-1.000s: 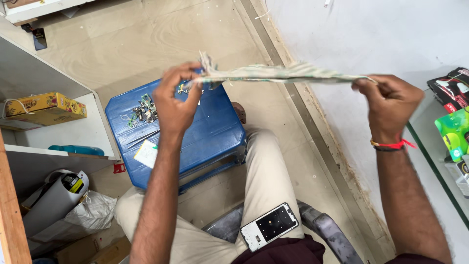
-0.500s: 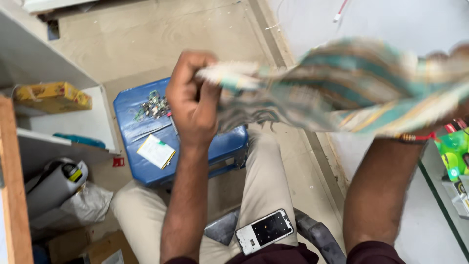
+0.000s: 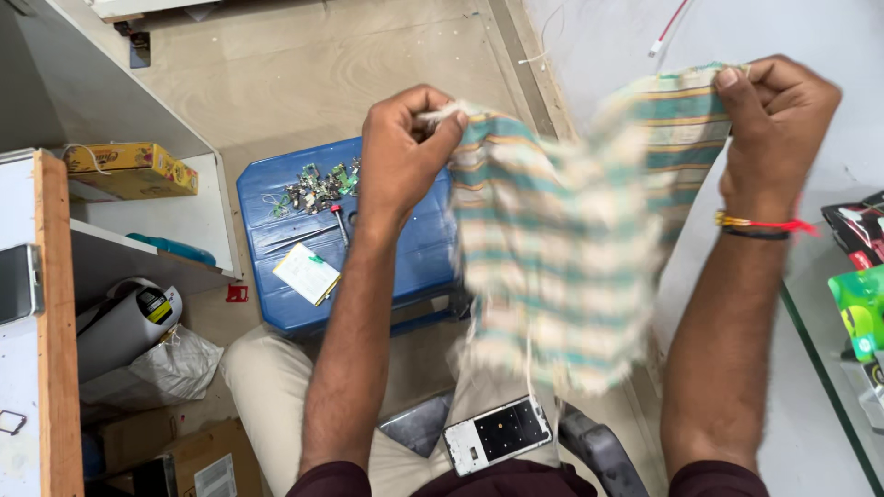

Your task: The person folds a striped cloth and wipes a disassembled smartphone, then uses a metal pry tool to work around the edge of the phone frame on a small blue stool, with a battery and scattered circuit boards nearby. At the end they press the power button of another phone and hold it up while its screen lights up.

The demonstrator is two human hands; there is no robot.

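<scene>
A striped cloth (image 3: 562, 248) in cream, teal and orange hangs spread between both hands, its lower edge blurred. My left hand (image 3: 402, 152) pinches its top left corner above a blue plastic stool. My right hand (image 3: 776, 124) grips the top right corner; a red thread and dark band circle that wrist. A phone frame (image 3: 498, 433) with a dark panel lies on my lap below the cloth.
The blue stool (image 3: 414, 267) carries small circuit parts (image 3: 315, 189), a screwdriver (image 3: 340, 224) and a white card (image 3: 307, 272). White shelves (image 3: 184, 216) at left hold a yellow box (image 3: 129, 170). A glass counter (image 3: 833, 368) with colourful packages stands at right.
The cloth, stretched edge-on between my hands a second ago, has been swung down and now hangs open facing me. Both hands have come nearer to the camera.
</scene>
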